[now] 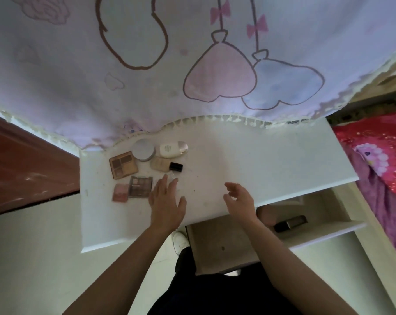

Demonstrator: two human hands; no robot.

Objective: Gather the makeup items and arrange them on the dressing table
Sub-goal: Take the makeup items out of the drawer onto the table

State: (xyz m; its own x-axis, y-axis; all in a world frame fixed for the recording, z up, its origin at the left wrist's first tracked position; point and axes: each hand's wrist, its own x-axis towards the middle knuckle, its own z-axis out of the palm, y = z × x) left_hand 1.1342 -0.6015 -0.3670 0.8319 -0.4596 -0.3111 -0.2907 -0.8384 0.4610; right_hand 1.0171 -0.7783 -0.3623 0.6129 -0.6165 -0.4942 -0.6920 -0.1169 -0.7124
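Gathered near back-left corner of dressing table:
- Along back edge: round compact and white oval bottle.
- Just in front of those: tan palette and foundation bottle, the bottle lying on its side with black cap pointing right.
- Nearest left edge: dark palette and pink compact, side by side and touching or nearly so.

Not yet gathered: dark tube, lying in open drawer below front-right edge.

Step in hand, by judgement: tidying the gathered group, with collection unfinished.

Next move, by judgement:
- Lower right hand into drawer.
- Pinch tube across its narrow sides.
- Lift clear of drawer wall.
- Set down on bare tabletop just right of foundation bottle, without knocking it.

Left hand: palm down, fingers straight and slightly spread, placed just right of dark palette, fingertips near foundation bottle. Nothing gripped. Contact with tabletop not determinable through blur.

Right hand: raised over front edge, well apart from the group, fingers loosely curled, thumb separate. Nothing held.

Both forearms extended forward from bottom of view.

Printed cloth draped over back edge, behind the group.
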